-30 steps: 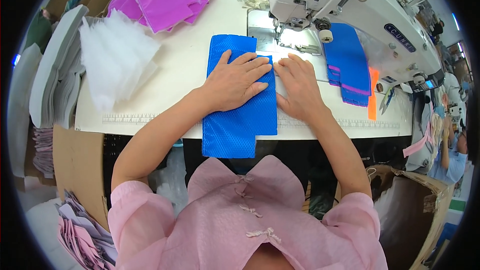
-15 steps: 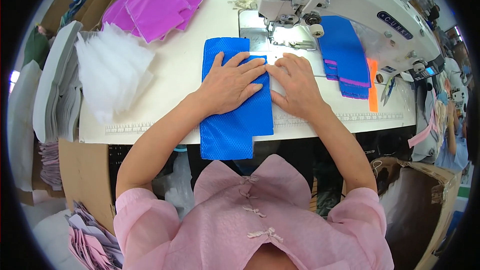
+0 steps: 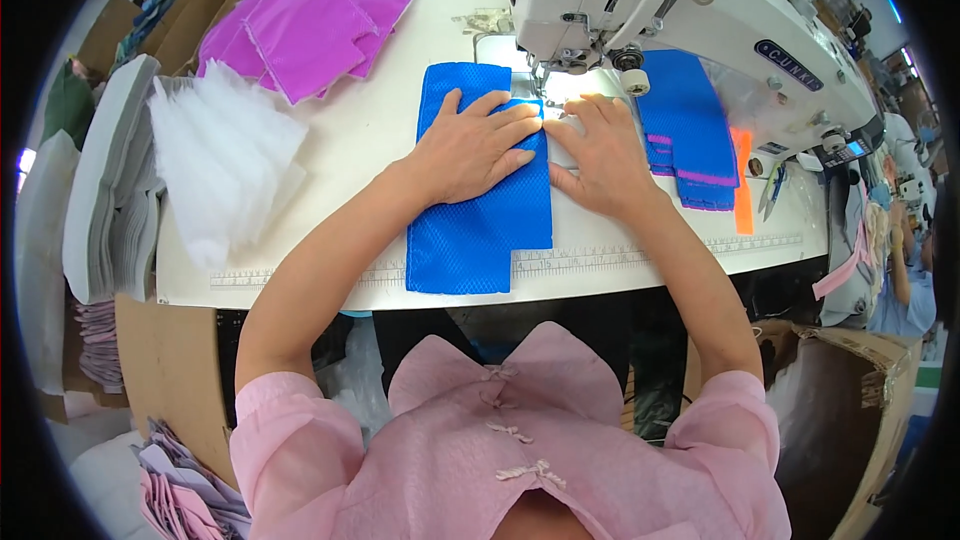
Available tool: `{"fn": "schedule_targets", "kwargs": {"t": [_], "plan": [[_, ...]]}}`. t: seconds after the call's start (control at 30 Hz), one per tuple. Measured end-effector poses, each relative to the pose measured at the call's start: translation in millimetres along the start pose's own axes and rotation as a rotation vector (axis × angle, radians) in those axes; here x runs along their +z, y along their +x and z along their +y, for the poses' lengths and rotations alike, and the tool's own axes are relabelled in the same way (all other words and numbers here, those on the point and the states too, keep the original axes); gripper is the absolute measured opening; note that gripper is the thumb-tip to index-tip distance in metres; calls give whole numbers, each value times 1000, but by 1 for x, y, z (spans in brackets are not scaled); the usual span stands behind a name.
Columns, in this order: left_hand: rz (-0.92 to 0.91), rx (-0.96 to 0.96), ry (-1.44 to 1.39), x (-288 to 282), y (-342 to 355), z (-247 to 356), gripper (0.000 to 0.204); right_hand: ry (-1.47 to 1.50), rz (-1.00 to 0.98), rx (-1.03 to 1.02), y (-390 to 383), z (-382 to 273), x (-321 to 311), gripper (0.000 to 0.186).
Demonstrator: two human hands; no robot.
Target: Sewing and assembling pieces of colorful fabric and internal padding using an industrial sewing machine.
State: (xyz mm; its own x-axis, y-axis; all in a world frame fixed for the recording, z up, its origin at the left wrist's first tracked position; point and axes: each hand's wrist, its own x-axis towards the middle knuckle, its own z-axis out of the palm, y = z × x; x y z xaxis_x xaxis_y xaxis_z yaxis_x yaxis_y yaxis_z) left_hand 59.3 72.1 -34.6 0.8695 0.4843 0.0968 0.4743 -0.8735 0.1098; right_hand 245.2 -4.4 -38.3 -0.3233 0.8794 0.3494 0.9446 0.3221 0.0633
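My left hand (image 3: 475,145) lies with fingers spread on a blue textured fabric piece (image 3: 475,245), which has notched corners. My right hand (image 3: 595,155) rests just right of that piece, fingers bent and apart, its index fingertip touching the fabric's edge. The far end of the piece is beside the lit needle and presser foot (image 3: 542,80) of a white sewing machine (image 3: 670,5). The piece's near part lies across a ruler strip (image 3: 620,260) on the white worktable (image 3: 370,20).
Purple fabric pieces (image 3: 300,25) and white fluffy sheets (image 3: 220,160) sit at left, beside stacked pads (image 3: 105,180). Right are blue pieces (image 3: 680,120), an orange strip (image 3: 743,190), scissors (image 3: 773,185) and a cardboard box (image 3: 840,420). A co-worker in light blue (image 3: 905,300) is at far right.
Both hands and the blue piece have moved away from my body, up toward the needle. The area around the presser foot looks brighter. The view has shifted slightly.
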Motion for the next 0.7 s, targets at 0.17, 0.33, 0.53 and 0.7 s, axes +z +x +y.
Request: {"fn": "schedule_targets", "kwargs": {"t": [0.17, 0.33, 0.53, 0.7], "plan": [[4, -4, 12, 0, 4, -4, 40, 1, 26, 23, 3, 0, -1, 40], [44, 13, 11, 2, 8, -7, 41, 27, 47, 30, 5, 3, 4, 40], [-3, -23, 0, 0, 12, -6, 39, 41, 55, 42, 4, 5, 4, 40], [10, -2, -2, 0, 13, -7, 38, 89, 88, 49, 4, 6, 7, 39]]}}
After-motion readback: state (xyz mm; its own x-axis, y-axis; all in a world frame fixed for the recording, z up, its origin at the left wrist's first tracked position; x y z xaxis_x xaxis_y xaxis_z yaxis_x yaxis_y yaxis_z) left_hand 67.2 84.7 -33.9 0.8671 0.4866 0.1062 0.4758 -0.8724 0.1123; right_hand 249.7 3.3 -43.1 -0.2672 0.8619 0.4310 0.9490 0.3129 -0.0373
